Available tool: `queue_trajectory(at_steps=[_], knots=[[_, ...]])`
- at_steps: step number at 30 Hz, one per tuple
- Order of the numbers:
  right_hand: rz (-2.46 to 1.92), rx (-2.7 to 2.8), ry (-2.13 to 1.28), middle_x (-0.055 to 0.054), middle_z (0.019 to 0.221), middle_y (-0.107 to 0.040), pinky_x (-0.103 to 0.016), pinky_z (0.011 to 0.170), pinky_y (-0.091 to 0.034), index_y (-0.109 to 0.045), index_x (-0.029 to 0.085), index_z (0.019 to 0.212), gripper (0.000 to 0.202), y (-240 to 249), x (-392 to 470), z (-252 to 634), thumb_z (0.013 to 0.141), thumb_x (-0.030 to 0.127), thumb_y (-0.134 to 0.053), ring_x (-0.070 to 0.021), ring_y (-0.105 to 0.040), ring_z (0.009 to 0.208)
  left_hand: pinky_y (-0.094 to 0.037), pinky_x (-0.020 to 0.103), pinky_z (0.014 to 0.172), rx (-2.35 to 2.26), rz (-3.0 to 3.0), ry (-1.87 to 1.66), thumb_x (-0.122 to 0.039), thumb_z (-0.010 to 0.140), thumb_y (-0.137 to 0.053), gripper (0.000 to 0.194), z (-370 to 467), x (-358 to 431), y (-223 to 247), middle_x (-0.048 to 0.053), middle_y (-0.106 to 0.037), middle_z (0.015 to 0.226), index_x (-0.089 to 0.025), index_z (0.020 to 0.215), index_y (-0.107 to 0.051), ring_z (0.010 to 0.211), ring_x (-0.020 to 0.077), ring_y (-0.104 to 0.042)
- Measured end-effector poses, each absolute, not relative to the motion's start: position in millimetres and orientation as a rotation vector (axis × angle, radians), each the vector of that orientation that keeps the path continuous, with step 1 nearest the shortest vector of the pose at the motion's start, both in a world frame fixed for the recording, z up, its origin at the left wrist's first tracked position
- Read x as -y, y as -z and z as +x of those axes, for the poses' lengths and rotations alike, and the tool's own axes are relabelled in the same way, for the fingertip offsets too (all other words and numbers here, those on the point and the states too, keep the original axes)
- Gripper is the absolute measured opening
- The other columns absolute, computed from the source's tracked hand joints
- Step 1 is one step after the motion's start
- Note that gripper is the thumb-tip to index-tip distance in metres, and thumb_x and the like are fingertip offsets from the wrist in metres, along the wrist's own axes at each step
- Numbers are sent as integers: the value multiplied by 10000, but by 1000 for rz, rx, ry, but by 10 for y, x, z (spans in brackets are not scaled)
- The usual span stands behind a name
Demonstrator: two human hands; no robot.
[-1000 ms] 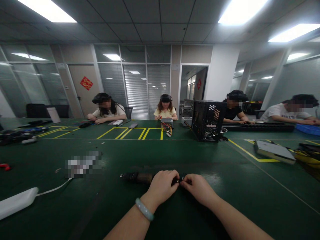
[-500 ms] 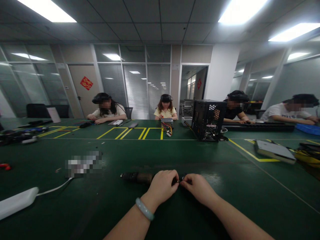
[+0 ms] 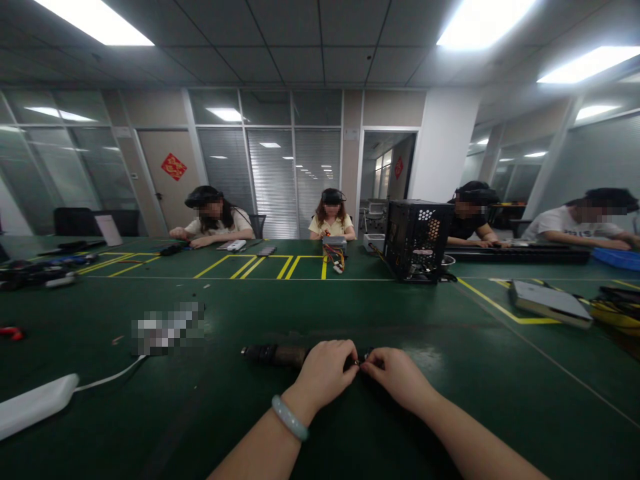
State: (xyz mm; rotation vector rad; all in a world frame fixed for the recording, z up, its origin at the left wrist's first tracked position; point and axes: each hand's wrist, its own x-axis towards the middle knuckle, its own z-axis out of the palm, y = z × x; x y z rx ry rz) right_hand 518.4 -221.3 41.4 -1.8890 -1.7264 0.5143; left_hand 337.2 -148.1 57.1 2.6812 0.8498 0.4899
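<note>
My left hand point(image 3: 327, 373), with a pale bangle point(image 3: 290, 419) on its wrist, is closed in a pinch. Its fingertips meet those of my right hand point(image 3: 395, 377), closed as well, around a tiny shiny piece too small to name. Behind and left of my left hand, a dark cylindrical tool point(image 3: 280, 355) lies on the green tabletop point(image 3: 225, 413), its narrow metal tip facing left. The left hand covers the tool's right part, and some dark material shows between the hands; whether it belongs to the tool, I cannot tell.
A white power strip point(image 3: 37, 405) with a cable lies at left near a blurred-out object point(image 3: 167, 328). Beyond stand a black computer case point(image 3: 417, 243) and a power supply point(image 3: 335, 245) with loose wires. A flat silver box point(image 3: 550, 303) lies right. Several people sit across the table.
My hands stay pinched together in nearly the same place. Across the table at left, a person's hand has shifted slightly.
</note>
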Motion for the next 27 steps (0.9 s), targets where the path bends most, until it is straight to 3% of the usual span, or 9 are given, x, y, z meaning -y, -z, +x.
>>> queue_trajectory(at_steps=[16,22,27], knots=[[-1921,1715,-544,-5,804,-714,-239,608,-363,-723,221,834,222,-422,2205,5173,888,360,-559,-163,-627,715,-444,364,874,-846,2700,-506,-335,835,-654,200,3361,1486,-548,5,-647,1009,-246,1005,-598,963,205,-596],[-1920,1727,-549,-10,832,-713,-240,604,-374,-719,219,861,199,-433,2209,5187,886,340,-564,-163,-631,726,-312,444,1093,-803,2705,-665,-343,849,-649,200,3341,1510,-751,3,-660,1025,-238,1015,-610,1000,198,-594],[-1917,1708,-573,-8,839,-710,-241,619,-385,-723,224,873,220,-414,2212,5193,890,376,-564,-164,-635,739,-495,363,897,-734,2281,-1187,-304,914,-563,131,2983,1824,-1143,17,-661,1032,-252,1015,-627,986,199,-610]])
